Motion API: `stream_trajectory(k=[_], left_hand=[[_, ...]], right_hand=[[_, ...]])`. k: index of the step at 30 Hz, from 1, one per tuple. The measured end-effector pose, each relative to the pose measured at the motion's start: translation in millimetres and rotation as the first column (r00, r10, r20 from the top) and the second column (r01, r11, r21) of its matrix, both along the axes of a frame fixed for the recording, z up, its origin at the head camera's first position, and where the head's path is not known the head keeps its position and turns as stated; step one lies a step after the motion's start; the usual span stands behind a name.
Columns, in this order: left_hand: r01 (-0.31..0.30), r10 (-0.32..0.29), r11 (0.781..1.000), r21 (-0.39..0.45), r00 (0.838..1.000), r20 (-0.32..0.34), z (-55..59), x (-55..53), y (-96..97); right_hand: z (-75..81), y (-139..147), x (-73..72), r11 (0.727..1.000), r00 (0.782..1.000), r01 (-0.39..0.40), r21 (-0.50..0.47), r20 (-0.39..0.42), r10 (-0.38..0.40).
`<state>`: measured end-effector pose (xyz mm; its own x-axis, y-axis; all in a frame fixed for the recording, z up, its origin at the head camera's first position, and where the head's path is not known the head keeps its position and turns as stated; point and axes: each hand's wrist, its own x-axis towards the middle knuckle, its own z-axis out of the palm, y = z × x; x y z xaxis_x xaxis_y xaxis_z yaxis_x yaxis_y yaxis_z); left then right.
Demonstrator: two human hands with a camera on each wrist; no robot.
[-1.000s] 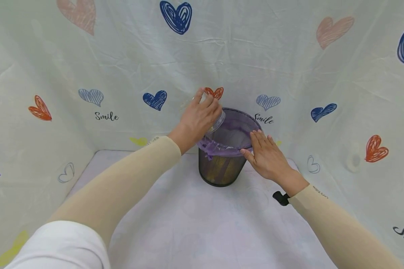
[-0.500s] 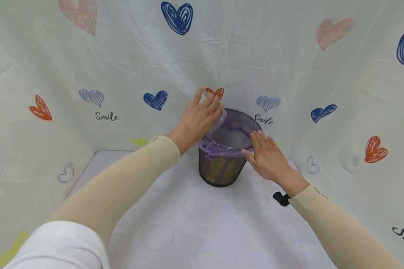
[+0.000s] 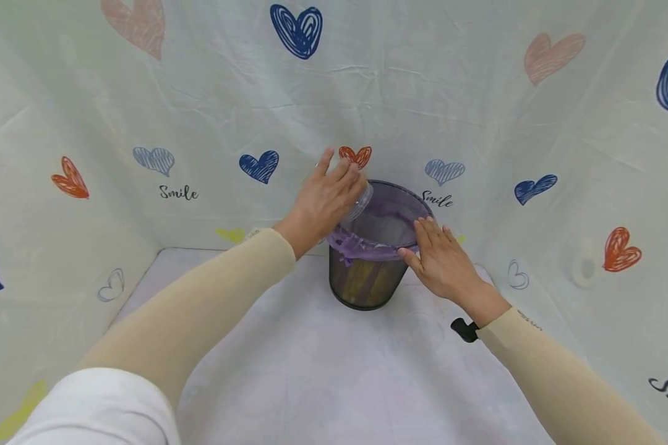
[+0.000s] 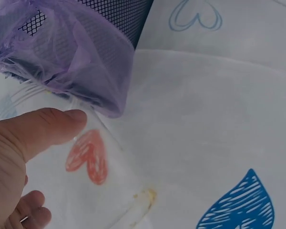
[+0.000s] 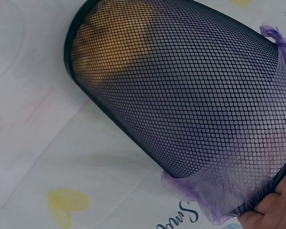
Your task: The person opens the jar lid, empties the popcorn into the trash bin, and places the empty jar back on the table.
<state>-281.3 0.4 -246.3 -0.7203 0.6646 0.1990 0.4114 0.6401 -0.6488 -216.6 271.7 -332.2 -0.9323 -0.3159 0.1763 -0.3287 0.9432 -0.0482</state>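
My left hand (image 3: 328,194) grips a clear plastic cup (image 3: 362,204) tilted over the left side of a wastebasket, its mouth facing inward. A yellowish residue shows on the cup (image 4: 150,194) in the left wrist view, below the thumb. The wastebasket (image 3: 362,281) is black mesh with a purple bag (image 3: 362,247) folded over its rim, standing upright. Something orange-yellow shows through the mesh near its base in the right wrist view. My right hand (image 3: 442,259) rests on the basket's right rim, fingers straight and together, thumb spread along the near side.
A white cloth printed with hearts and "Smile" hangs behind (image 3: 323,105) and at both sides. Under the basket lies a pale tabletop (image 3: 334,377). A black strap piece (image 3: 464,329) sits at my right wrist. The back cloth stands close behind the basket.
The cup shifts only slightly and stays tilted over the basket, with small movements of my left fingers. My right hand and the basket hold their places.
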Motion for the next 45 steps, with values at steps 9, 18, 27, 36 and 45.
stream_trajectory(k=[9, 18, 27, 36, 45], left_hand=[[-0.005, 0.001, 0.989, 0.147, 1.0, 0.027, -7.0, -2.2, -15.4], [-0.014, 0.007, 0.941, 0.337, 1.0, 0.02, -18.0, -3.0, -29.8], [0.0, 0.003, 0.863, 0.505, 1.0, -0.004, -33.2, -5.3, -50.2], [-0.017, -0.002, 0.746, 0.665, 1.0, 0.028, -62.1, -1.8, -73.7], [-0.057, -0.014, 0.624, 0.779, 0.996, 0.084, -107.7, 14.7, -99.2]], right_hand=[[-2.2, 1, 0.6, 1.0, 1.0, -0.003, 0.0, 0.013, 0.003], [-3.5, 0, 0.6, 1.0, 1.0, -0.001, -0.005, 0.009, 0.001], [-2.8, -1, 0.3, 1.0, 1.0, 0.003, -0.003, 0.021, -0.003], [-1.4, 2, 0.4, 1.0, 1.0, 0.008, -0.001, 0.031, -0.008], [1.7, 1, 0.0, 1.0, 0.999, 0.01, 0.012, 0.032, -0.011]])
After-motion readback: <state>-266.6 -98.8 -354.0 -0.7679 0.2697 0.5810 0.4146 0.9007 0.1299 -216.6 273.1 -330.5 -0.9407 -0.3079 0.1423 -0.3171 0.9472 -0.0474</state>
